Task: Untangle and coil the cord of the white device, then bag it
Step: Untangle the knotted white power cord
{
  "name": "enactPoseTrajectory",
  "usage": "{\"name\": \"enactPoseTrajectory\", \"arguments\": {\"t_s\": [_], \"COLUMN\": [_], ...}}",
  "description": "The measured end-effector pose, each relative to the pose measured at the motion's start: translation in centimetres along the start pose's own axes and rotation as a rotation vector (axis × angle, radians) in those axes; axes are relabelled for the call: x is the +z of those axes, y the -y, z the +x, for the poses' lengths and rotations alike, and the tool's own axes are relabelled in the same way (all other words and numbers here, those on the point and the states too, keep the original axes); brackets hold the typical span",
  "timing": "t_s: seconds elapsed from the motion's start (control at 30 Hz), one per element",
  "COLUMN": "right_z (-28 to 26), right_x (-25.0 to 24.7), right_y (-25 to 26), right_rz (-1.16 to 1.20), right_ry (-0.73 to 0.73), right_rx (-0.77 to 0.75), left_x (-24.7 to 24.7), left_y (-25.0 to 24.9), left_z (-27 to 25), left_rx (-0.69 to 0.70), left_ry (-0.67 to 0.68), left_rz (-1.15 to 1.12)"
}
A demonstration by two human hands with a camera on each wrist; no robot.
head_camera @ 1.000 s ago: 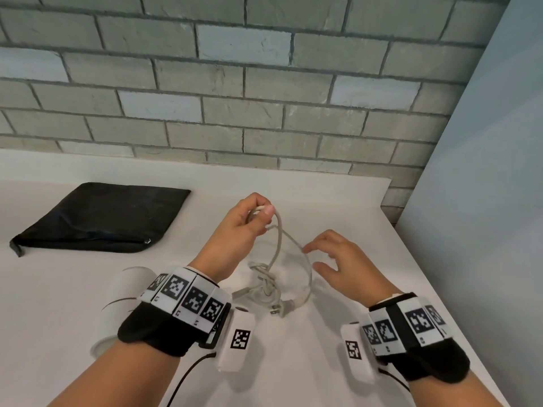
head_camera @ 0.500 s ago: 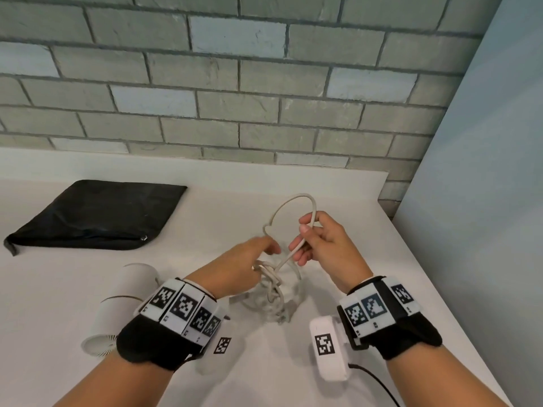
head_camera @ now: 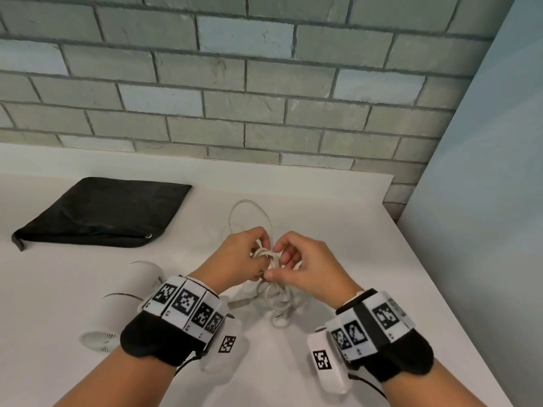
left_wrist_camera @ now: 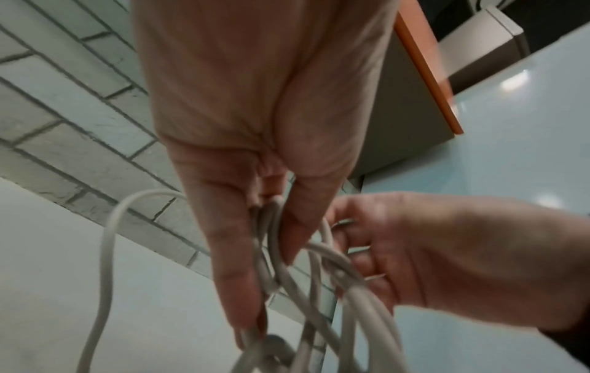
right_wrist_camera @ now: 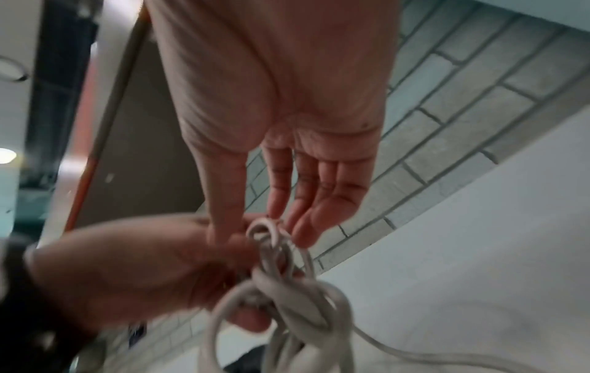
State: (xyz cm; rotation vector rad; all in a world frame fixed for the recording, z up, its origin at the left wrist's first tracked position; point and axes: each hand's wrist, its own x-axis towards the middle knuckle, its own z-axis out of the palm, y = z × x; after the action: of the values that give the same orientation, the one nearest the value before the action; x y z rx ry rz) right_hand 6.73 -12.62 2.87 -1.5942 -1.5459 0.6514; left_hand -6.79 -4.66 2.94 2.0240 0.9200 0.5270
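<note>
A tangled off-white cord [head_camera: 274,298] hangs in loops above the white table [head_camera: 338,224], knotted at the top [right_wrist_camera: 287,297]. My left hand [head_camera: 239,255] pinches the knot's strands between thumb and fingers [left_wrist_camera: 271,239]. My right hand [head_camera: 296,265] meets it from the right and pinches the same knot [right_wrist_camera: 265,232]. One loose cord loop [head_camera: 249,215] arcs behind the hands. The white cylindrical device [head_camera: 129,301] lies on its side at the left, its grille end [head_camera: 98,340] toward me. The black bag [head_camera: 100,212] lies flat at the back left.
A grey brick wall [head_camera: 235,83] runs along the table's back edge. A pale blue panel [head_camera: 484,201] stands along the right side, and the table's right edge [head_camera: 435,277] slants toward me just right of my right wrist.
Both hands have come together at the knot. My right hand let the raised cord loop drop behind and now pinches the knot alongside my left hand.
</note>
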Motion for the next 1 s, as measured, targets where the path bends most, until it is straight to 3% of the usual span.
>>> {"name": "enactPoseTrajectory", "arguments": {"t_s": [0.17,0.3,0.47,0.57,0.77,0.83,0.87,0.97,1.0], "right_z": [0.2,0.5,0.5,0.3,-0.7,-0.8,-0.8,-0.5,-0.3], "right_x": [0.7,0.5,0.1,-0.7,-2.0,-2.2,-2.2,-2.3,-2.3], "right_y": [-0.2,-0.6,-1.3,-1.5,-1.7,-1.5,-1.5,-2.0,-2.2], "right_rz": [-0.241,-0.26,-0.305,-0.09,0.812,0.957,0.861,0.09,-0.063], "right_ry": [-0.007,-0.066,-0.166,-0.164,-0.018,0.018,0.003,-0.035,-0.039], "right_rx": [-0.048,-0.086,-0.112,-0.077,-0.017,0.06,0.084,-0.023,-0.057], "left_x": [-0.4,-0.5,0.0,0.3,-0.7,-0.7,-0.5,0.3,0.4], "left_y": [0.0,0.3,0.5,0.5,1.0,0.9,0.7,0.6,0.5], "left_z": [-0.2,0.3,1.0,1.1,1.7,1.7,1.6,1.3,1.3], "left_rx": [0.03,-0.011,0.017,0.05,0.091,0.09,0.09,0.088,0.092], "left_ry": [0.05,-0.081,-0.204,-0.226,-0.285,-0.281,-0.274,-0.251,-0.249], "left_rz": [-0.044,-0.064,0.157,0.219,0.285,0.249,0.235,0.172,0.146]}}
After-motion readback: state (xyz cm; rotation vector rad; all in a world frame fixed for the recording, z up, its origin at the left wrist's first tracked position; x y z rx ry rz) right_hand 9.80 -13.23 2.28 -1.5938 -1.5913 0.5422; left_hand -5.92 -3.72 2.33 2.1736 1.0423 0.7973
